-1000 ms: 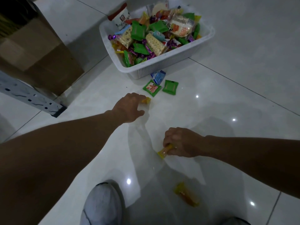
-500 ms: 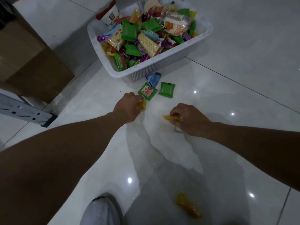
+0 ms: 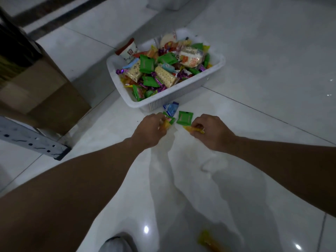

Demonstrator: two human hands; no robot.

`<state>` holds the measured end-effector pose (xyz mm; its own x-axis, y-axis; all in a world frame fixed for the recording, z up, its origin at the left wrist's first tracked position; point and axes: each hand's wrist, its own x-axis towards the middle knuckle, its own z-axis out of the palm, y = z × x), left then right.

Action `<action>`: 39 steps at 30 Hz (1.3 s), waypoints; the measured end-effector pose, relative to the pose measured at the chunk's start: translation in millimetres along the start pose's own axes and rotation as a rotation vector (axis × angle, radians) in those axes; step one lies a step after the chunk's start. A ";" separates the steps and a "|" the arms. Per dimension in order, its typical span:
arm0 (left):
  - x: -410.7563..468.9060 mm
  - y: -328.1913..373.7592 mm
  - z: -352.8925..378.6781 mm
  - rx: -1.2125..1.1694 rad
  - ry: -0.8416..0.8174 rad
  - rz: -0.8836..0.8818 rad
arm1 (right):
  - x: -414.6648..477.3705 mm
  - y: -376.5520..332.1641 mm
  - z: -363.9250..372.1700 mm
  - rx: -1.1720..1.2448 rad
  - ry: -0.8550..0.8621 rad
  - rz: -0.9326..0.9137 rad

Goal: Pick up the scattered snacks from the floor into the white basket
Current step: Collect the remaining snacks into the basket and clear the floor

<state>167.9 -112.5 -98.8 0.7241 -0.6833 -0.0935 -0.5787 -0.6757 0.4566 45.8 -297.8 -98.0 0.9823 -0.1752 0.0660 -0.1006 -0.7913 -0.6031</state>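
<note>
Yellow snack (image 3: 193, 129) is being pinched by right hand (image 3: 211, 131), orange snack (image 3: 165, 125) gripped in left hand (image 3: 151, 130), both just short of the white basket (image 3: 181, 96), likely for one combined drop. Green packet (image 3: 185, 118) and blue packet (image 3: 171, 108) are lying by its near wall.

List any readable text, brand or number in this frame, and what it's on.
No text reads clearly.
White packet with red top in the white basket: red logo, dark script, too blurred.
Clear cracker packet: orange-red print, blurred.
Green packet on the floor: faint yellow print, too small.
Blue packet by the basket: unreadable.
</note>
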 end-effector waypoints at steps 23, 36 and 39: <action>50.1 8.9 -97.6 -0.068 0.338 -0.074 | 106.2 -68.4 -48.3 0.067 0.278 0.134; 104.2 -37.5 -74.7 -0.034 0.309 -0.066 | 187.2 -32.9 -23.3 -0.014 0.361 0.327; 110.0 -46.1 -73.2 -0.074 0.324 -0.053 | 196.2 -24.9 -18.3 -0.004 0.390 0.366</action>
<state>301.7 -136.3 -65.4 0.8411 -0.5162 0.1615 -0.5166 -0.6782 0.5227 238.1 -323.3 -55.5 0.7514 -0.6443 0.1426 -0.4270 -0.6395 -0.6393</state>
